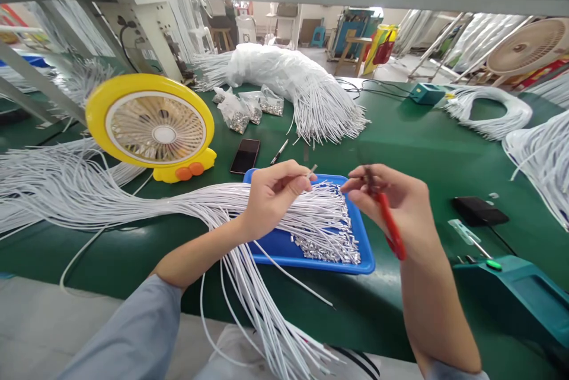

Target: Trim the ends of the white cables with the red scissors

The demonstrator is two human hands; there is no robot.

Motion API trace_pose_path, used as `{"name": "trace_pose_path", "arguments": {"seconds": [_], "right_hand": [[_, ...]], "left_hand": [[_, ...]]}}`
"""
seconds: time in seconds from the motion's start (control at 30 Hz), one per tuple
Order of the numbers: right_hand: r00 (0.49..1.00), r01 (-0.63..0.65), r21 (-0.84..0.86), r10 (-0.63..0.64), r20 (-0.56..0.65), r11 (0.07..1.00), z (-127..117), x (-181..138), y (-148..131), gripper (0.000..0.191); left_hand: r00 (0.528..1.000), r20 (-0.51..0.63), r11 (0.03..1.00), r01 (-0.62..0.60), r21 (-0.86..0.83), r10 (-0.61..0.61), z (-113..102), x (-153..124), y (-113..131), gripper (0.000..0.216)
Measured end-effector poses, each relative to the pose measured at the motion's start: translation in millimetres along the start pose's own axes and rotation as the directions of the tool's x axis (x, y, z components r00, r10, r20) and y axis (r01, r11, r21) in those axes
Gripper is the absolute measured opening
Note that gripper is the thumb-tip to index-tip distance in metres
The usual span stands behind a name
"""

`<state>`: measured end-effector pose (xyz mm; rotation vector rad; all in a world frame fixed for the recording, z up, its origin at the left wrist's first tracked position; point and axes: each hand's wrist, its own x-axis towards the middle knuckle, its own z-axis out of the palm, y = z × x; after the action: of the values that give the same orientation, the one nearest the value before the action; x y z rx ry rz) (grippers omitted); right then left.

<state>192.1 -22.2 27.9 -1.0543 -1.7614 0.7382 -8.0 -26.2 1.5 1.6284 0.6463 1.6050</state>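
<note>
My left hand [278, 193] is closed in a pinch above the blue tray [367, 246]. A white cable end [313, 170] with a metallic tip sticks up from between its thumb and fingers. To the right, my right hand [395, 196] holds red-handled pliers [391, 226], their dark jaws pointing up and blurred. The right fingertips hover near the tray's right rim, apart from the left hand. Across the tray lies a bundle of white cables [213, 199], their metal-capped ends fanned to the right. Small loose metal caps [320, 248] are heaped at the tray's front.
A yellow fan [200, 113] stands at the left, near a phone [245, 156] and a pen [280, 152]. Bags of metal parts [235, 113] and a wrapped cable bundle [284, 69] lie behind. At the right are a teal machine [515, 291] and a black box [479, 211]. Cables [267, 303] hang over the front edge.
</note>
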Motion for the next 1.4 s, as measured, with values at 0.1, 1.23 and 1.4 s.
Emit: {"name": "trace_pose_path", "arguments": {"seconds": [0.1, 1.23, 1.4], "right_hand": [[0.981, 0.104, 0.169, -0.072, -0.181, 0.980, 6.5, -3.4, -2.5, 0.020], [0.964, 0.129, 0.233, -0.067, -0.256, 0.964, 29.9, -18.1, -8.2, 0.025], [0.990, 0.080, 0.311, -0.038, -0.140, 0.947, 29.8, -15.5, -7.8, 0.023]], "left_hand": [[0.995, 0.096, 0.999, -0.011, 0.048, 0.007, 4.6, -2.0, -0.4, 0.011], [0.982, 0.171, 0.997, 0.065, 0.052, -0.073, 13.0, -6.5, -8.9, 0.013], [0.951, 0.208, 0.969, 0.242, -0.043, -0.229, 14.4, -6.2, -5.2, 0.026]]}}
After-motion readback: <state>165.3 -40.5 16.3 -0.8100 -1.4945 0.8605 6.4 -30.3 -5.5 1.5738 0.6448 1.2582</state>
